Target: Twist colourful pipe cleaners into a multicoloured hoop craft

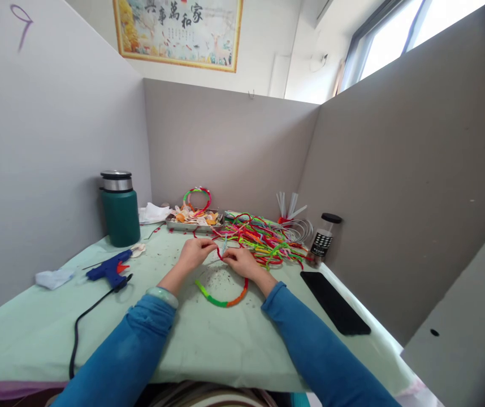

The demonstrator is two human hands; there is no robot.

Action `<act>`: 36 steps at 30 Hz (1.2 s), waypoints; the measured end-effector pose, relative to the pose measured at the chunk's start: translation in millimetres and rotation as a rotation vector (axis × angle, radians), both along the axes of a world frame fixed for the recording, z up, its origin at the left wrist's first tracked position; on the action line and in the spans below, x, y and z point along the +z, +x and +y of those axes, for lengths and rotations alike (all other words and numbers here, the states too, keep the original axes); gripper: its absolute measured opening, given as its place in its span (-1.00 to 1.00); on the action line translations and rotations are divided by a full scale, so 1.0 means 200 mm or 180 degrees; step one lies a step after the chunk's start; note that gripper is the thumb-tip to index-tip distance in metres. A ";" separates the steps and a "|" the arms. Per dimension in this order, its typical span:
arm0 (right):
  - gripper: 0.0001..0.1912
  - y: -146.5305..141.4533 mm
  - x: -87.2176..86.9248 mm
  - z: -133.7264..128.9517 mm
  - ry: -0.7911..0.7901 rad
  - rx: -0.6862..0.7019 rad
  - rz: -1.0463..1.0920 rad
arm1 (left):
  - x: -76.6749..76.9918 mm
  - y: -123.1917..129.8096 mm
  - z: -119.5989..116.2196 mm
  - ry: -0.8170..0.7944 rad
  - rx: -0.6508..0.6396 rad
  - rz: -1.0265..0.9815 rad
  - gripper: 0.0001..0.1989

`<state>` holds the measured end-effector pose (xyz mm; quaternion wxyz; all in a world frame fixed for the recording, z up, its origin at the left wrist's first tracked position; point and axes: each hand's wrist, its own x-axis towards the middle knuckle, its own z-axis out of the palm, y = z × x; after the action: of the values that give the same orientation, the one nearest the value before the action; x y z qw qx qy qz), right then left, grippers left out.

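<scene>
A hoop wrapped in green, yellow and orange cord (222, 300) lies on the pale green table cover (208, 345) in front of me. My left hand (194, 252) and my right hand (239, 261) meet at the hoop's far side. Both pinch a thin red cord (217, 250) there, at the bare part of the ring. A pale bangle sits on my left wrist. Blue sleeves cover both arms.
A blue glue gun (109, 271) with a black cable lies at left, near a green flask (119, 208) and a white cloth (54, 277). A pile of coloured cords (263, 237), a metal tray (194, 219), a finished hoop (197, 198), a dark-lidded jar (323, 239) and a black pad (334, 301) sit behind and right. Grey partitions enclose the table.
</scene>
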<state>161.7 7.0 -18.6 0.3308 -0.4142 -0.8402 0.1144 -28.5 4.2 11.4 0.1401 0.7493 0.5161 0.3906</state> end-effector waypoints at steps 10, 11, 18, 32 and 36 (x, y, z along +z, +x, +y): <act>-0.89 -0.04 -0.01 -0.01 -0.0319 -0.0014 0.0054 | -0.04 0.00 0.00 0.0884 -0.0314 0.1086 -0.62; -0.89 -0.04 -0.01 0.00 -0.0338 -0.0036 0.0072 | -0.04 0.01 -0.01 0.0877 -0.0439 0.1219 -0.60; -0.92 -0.02 -0.03 0.01 -0.0540 0.0005 0.0075 | -0.07 0.00 0.00 0.0191 -0.0608 0.1500 -0.75; -0.90 -0.01 0.00 0.01 -0.1126 -0.0005 -0.0026 | -0.06 0.02 -0.02 -0.0082 -0.0674 0.1456 -0.73; -0.91 -0.02 0.00 -0.02 -0.0860 -0.0119 -0.0010 | -0.05 0.04 -0.03 -0.0110 -0.0519 0.1457 -0.74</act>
<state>158.4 3.6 -19.1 0.2727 -0.4708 -0.8098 0.2197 -20.6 -2.2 1.3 0.0634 0.8549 0.4789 0.1891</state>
